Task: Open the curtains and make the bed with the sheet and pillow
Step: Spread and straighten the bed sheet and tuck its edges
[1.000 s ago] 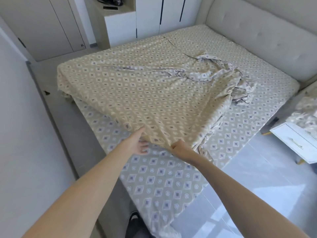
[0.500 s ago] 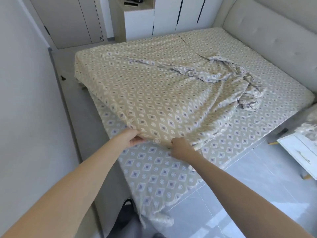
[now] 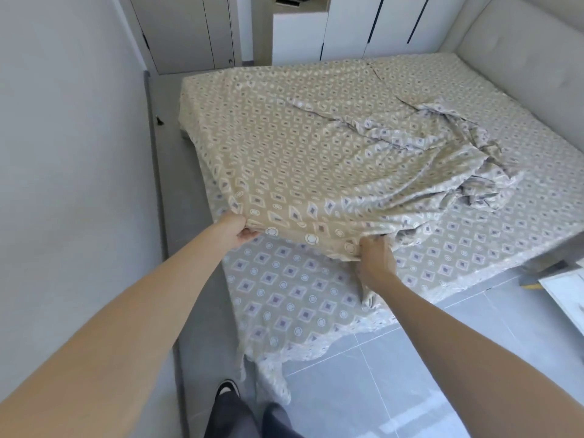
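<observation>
A beige sheet (image 3: 316,159) with a diamond pattern lies folded back over the bed (image 3: 521,134), bunched into a crumpled heap toward the right. My left hand (image 3: 234,230) grips the folded edge at its near left. My right hand (image 3: 376,257) grips the same edge a little to the right. A lower layer of patterned sheet (image 3: 284,298) covers the near corner of the mattress and hangs down to the floor. No pillow or curtain is in view.
A pale wall (image 3: 69,184) stands close on the left with a narrow floor strip beside the bed. A padded headboard (image 3: 524,55) runs along the right. White wardrobes (image 3: 347,26) stand behind. A white nightstand (image 3: 565,292) sits at the right edge. My shoes (image 3: 227,390) are on grey tiles.
Both hands have tightened on the folded sheet edge and moved apart along it, left hand further left. The edge has come nearer to me and the view has shifted right.
</observation>
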{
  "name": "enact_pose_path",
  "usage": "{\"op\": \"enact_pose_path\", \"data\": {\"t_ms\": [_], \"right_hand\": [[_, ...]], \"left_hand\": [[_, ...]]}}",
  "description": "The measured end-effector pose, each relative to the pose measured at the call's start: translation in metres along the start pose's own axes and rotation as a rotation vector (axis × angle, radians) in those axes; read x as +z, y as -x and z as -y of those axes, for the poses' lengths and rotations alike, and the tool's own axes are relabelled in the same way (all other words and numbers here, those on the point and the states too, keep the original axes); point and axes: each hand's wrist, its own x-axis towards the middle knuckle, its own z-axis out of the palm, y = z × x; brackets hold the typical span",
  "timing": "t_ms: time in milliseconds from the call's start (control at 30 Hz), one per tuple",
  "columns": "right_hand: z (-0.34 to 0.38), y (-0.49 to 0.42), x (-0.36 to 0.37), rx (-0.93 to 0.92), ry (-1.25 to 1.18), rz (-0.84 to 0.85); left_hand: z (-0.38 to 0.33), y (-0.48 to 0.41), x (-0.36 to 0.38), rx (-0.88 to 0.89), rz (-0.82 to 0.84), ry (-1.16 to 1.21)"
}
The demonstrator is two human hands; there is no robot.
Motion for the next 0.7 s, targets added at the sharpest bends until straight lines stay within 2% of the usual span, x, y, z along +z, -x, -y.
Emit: {"op": "enact_pose_path", "data": {"t_ms": [100, 300, 467, 600, 700], "right_hand": [[-0.014, 0.012, 0.012, -0.011, -0.089, 0.04], [-0.008, 0.043, 0.025, -0.112, -0.291, 0.268], [0.012, 0.072, 0.018, -0.134, -0.39, 0.331], [0.034, 0.096, 0.013, -0.178, -0.328, 0.408], [0.05, 0.116, 0.017, -0.239, -0.33, 0.422]], "left_hand": [[0.01, 0.006, -0.004, 0.005, -0.019, 0.013], [0.034, 0.011, -0.002, -0.012, -0.023, -0.026], [0.047, 0.012, -0.012, -0.039, -0.035, 0.021], [0.062, 0.03, -0.024, -0.111, 0.056, 0.058], [0.081, 0.032, -0.033, -0.138, 0.135, 0.002]]}}
